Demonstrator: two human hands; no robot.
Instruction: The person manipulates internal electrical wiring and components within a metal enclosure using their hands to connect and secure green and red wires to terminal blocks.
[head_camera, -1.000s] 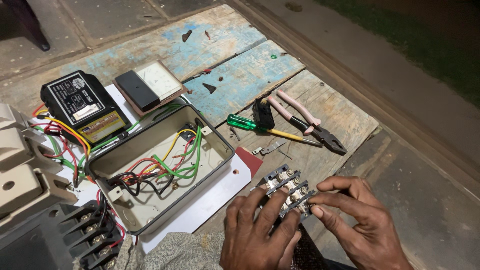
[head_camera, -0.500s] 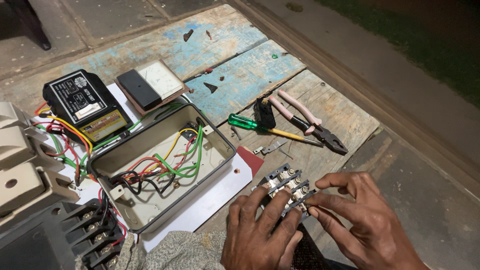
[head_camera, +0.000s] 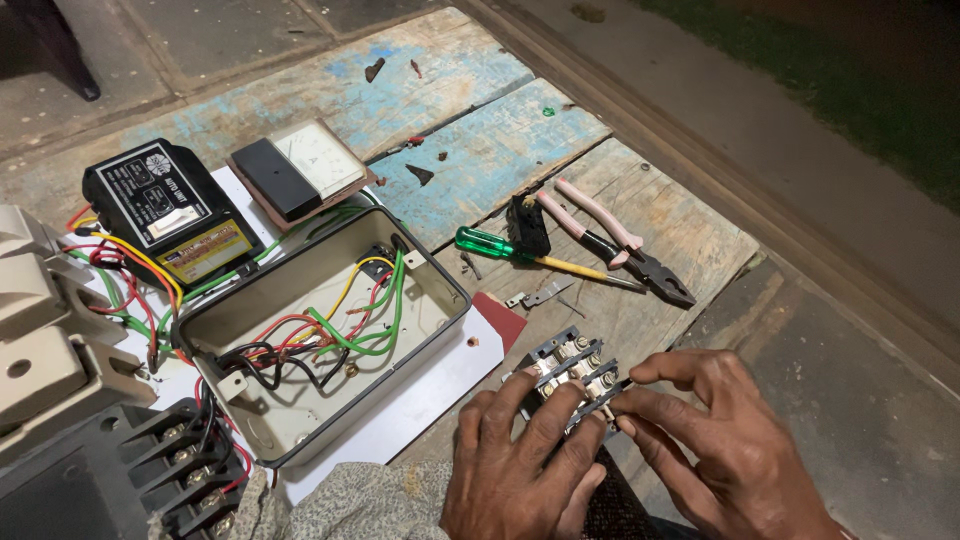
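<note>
hands (head_camera: 620, 450) on terminal block (head_camera: 575, 375), pliers (head_camera: 625, 240) near

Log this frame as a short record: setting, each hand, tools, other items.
setting: worn wooden boards with blue paint
left hand: fingers on a terminal block
right hand: pinching the block's right edge
tools: green-handled screwdriver, pink-handled pliers
other: open grey box with coloured wires; panel meter; black unit
</note>
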